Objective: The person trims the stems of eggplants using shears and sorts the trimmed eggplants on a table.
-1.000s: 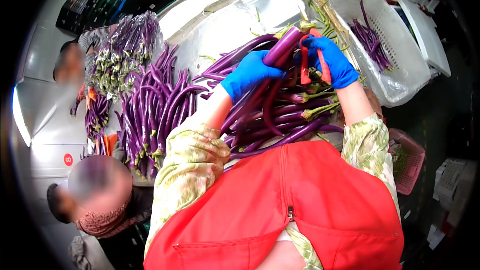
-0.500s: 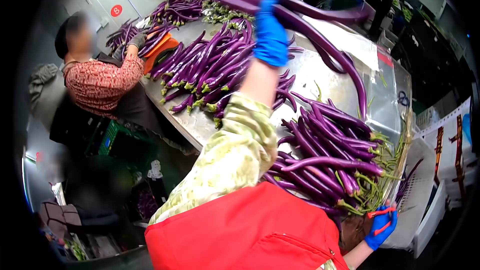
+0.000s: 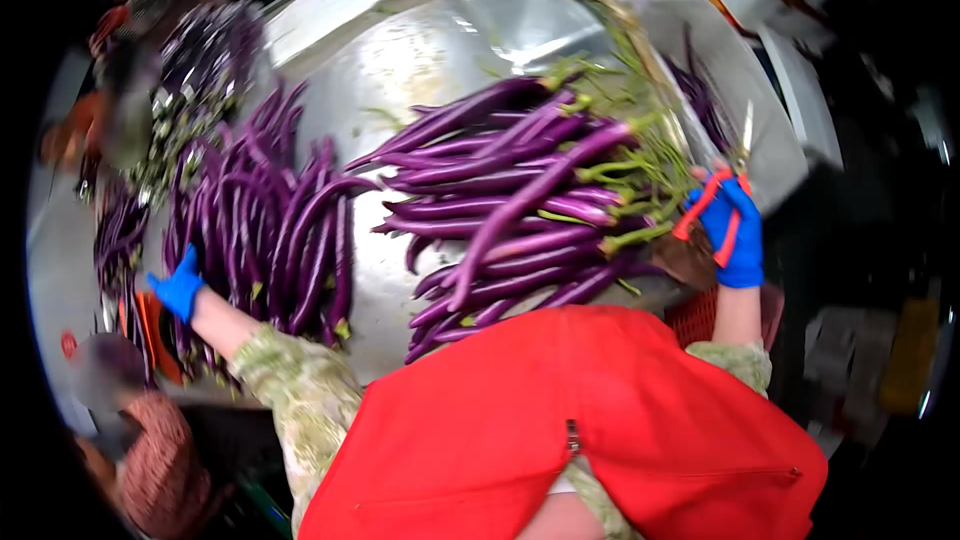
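My left hand (image 3: pixel 180 285), in a blue glove, is at the left with thumb and fingers apart. Nothing shows in its grip. It is next to a pile of long purple eggplants (image 3: pixel 255 210), whose stem ends mostly point toward the front edge. In my right hand (image 3: pixel 744 258), also blue-gloved, is a pair of red-handled scissors (image 3: pixel 746 136), blades pointing up and away. Left of that hand lies a second heap of eggplants (image 3: pixel 510 175), with long green stems (image 3: pixel 640 175) turned to the right.
The metal table (image 3: pixel 385 100) carries clear plastic sheeting (image 3: pixel 525 15) and a white sheet (image 3: pixel 360 0) at the back. A white bin (image 3: pixel 770 90) with purple pieces stands at the right edge. A co-worker's patterned sleeve (image 3: pixel 160 455) is at the lower left.
My view has swung to the right. My left hand has let go of the eggplants it carried aloft and is now beside the left pile. My right hand still holds the scissors.
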Available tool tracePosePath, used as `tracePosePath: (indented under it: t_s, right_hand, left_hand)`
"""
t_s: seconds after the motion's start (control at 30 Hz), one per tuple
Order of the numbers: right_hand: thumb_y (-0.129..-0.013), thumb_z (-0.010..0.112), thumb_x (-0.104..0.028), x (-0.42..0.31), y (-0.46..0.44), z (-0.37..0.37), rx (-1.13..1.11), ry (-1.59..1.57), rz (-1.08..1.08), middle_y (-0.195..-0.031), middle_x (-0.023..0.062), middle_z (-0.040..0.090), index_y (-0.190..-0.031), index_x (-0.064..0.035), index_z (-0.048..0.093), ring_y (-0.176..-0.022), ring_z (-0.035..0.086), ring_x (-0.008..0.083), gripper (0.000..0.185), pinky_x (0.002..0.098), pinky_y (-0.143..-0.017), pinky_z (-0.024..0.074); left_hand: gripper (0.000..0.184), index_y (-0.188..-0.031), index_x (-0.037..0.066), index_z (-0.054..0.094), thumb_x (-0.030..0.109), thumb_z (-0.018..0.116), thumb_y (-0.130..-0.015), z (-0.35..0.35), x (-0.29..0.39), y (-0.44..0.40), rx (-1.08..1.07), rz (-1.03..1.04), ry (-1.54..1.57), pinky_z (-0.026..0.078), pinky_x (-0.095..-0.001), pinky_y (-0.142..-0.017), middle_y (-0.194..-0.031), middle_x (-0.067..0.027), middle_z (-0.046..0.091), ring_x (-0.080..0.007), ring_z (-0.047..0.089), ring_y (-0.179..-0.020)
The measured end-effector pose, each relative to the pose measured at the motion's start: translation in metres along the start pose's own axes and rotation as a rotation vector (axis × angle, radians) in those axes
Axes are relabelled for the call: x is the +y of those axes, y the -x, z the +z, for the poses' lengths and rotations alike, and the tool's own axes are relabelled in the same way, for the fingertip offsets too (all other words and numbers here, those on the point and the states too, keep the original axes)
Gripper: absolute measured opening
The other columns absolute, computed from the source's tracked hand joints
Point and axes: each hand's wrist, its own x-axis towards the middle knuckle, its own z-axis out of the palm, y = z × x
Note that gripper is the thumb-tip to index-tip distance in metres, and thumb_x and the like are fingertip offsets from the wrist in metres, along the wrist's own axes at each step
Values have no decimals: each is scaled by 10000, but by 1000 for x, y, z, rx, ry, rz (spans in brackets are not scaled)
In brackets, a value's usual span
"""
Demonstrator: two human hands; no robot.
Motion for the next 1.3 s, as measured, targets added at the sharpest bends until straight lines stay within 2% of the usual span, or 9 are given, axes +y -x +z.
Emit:
tracePosePath:
  t_s: [0.3,0.37,0.43,0.57,0.63,0.77,1.1,1.2,1.3]
  right_hand:
    - [-862,585,-176,19,43,-43,162,81,-84,-1123,165,553,-1329,5,376,-814,587,191,543,321,-763,498]
    - [-863,582,-172,23,46,-51,178,76,-79,-1129,161,551,-1327,-3,382,-814,582,185,533,312,-771,489]
    - [-864,575,-165,24,48,-55,187,61,-78,-1134,151,549,-1318,-13,391,-812,570,177,513,303,-776,476]
    - [-864,568,-151,33,44,-71,196,11,-76,-1129,148,552,-1302,-18,403,-808,568,180,486,306,-766,477]
    - [-863,568,-146,37,42,-73,217,-11,-68,-1125,147,554,-1301,-18,404,-805,571,184,485,309,-763,480]
    - [-865,553,-126,38,36,-71,244,5,-43,-1136,147,564,-1317,2,385,-815,588,189,500,322,-767,491]
    - [-847,563,-123,39,1,-17,133,151,5,-968,121,597,-1215,21,441,-787,587,156,413,284,-774,461]
    - [-833,587,-141,37,0,-11,155,197,13,-805,90,593,-1094,12,478,-752,585,159,322,284,-758,460]
    - [-851,547,-137,46,1,-35,115,261,83,-1125,138,573,-1305,13,385,-856,585,179,504,319,-803,472]
  left_hand:
    - [774,-1397,33,342,309,717,-780,149,-214,439,-1679,-40,-1150,306,-356,-1055,-1335,-161,464,-251,394,-1273]
    - [836,-1408,18,303,372,714,-771,155,-263,430,-1640,-203,-1205,305,-362,-1056,-1328,-195,460,-283,377,-1287]
    - [843,-1403,-5,292,380,699,-773,163,-310,391,-1698,546,-1643,340,-374,-1031,-1289,-222,490,-311,450,-1224]
    - [716,-1170,-1,567,433,771,-640,132,-378,331,-1696,-522,-1436,472,-323,-841,-1030,-182,647,-251,622,-911]
    - [536,-1098,-2,613,329,745,-698,162,-347,356,-1747,-209,-1803,480,-299,-791,-947,-121,666,-187,620,-837]
    - [406,-1103,-7,601,191,703,-765,181,-306,386,-1617,-900,-1404,437,-279,-892,-1022,-84,646,-158,589,-950]
    - [448,-971,10,620,378,657,-717,199,-391,413,-1684,6,-1812,485,-378,-761,-931,-226,647,-313,641,-843]
    - [473,-1003,3,609,386,615,-726,185,-433,404,-2070,-1,-1833,468,-414,-836,-1021,-277,605,-372,602,-984]
    - [519,-1062,19,617,329,708,-657,179,-439,396,-2027,-318,-1764,470,-375,-818,-998,-224,645,-309,632,-923]
